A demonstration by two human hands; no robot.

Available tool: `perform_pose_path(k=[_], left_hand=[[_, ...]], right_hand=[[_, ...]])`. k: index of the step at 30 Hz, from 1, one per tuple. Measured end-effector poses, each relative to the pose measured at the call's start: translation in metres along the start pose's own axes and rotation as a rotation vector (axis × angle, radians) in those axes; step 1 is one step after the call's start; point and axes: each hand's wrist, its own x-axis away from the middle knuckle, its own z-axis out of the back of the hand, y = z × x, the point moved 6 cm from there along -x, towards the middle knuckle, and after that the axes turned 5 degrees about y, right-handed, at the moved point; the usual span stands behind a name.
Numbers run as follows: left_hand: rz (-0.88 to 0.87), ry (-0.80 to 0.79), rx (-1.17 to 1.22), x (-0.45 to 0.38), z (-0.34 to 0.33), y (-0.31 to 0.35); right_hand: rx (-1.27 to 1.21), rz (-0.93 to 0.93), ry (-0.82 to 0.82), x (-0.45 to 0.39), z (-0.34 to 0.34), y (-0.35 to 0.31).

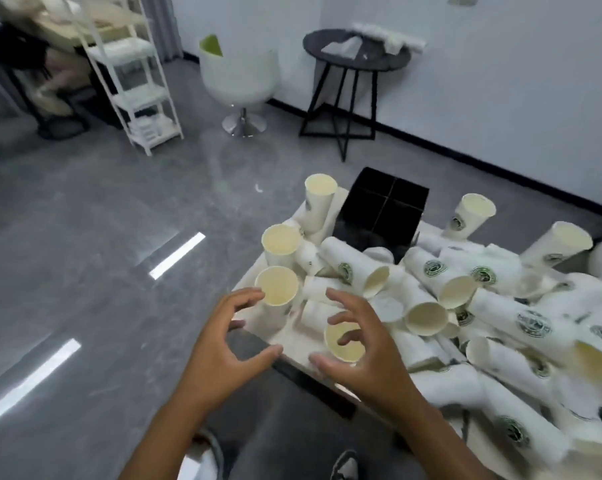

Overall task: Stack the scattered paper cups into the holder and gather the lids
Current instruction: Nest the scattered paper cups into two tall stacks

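A heap of white paper cups (431, 278) with green logos covers a low table (292, 344); most lie on their sides, several stand upright. A black square holder (382, 209) split into four compartments stands at the table's far side. My left hand (219, 337) hovers at the table's near left corner, fingers spread and curved, holding nothing, just short of an upright cup (277, 289). My right hand (358, 348) hovers with curved fingers over another upright cup (341, 344), not clearly touching it. A round white lid (386, 304) lies among the cups.
Grey glossy floor (102, 271) lies to the left. Beyond stand a white swivel chair (240, 84), a black round side table (355, 60) and a white shelf rack (133, 71). A white wall (500, 98) runs behind the table. My shoes (344, 465) show below.
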Motion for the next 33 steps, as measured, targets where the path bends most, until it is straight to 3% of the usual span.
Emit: perform_pose_path(k=[4, 7, 11, 14, 21, 26, 33], left_hand=[[-0.046, -0.027, -0.058, -0.032, -0.027, 0.026], [-0.030, -0.029, -0.095, -0.040, -0.045, 0.032], [0.044, -0.076, -0.150, -0.031, -0.077, 0.018], [0.089, -0.021, -0.139, -0.022, -0.088, 0.010], [0.130, 0.069, -0.152, -0.006, -0.075, 0.002], [0.108, 0.050, -0.145, -0.015, -0.051, 0.002], [0.029, 0.071, -0.086, -0.055, 0.006, 0.015]], right_hand=[[-0.035, -0.011, 0.053, -0.022, 0.049, 0.012], [0.023, -0.037, -0.016, -0.030, 0.060, 0.043], [0.185, -0.051, -0.184, -0.024, 0.049, 0.089], [0.223, -0.053, -0.274, -0.021, 0.036, 0.110], [0.264, -0.001, -0.333, -0.023, 0.014, 0.131], [0.169, 0.009, -0.243, -0.029, 0.024, 0.100], [0.033, 0.172, 0.004, -0.092, 0.064, -0.032]])
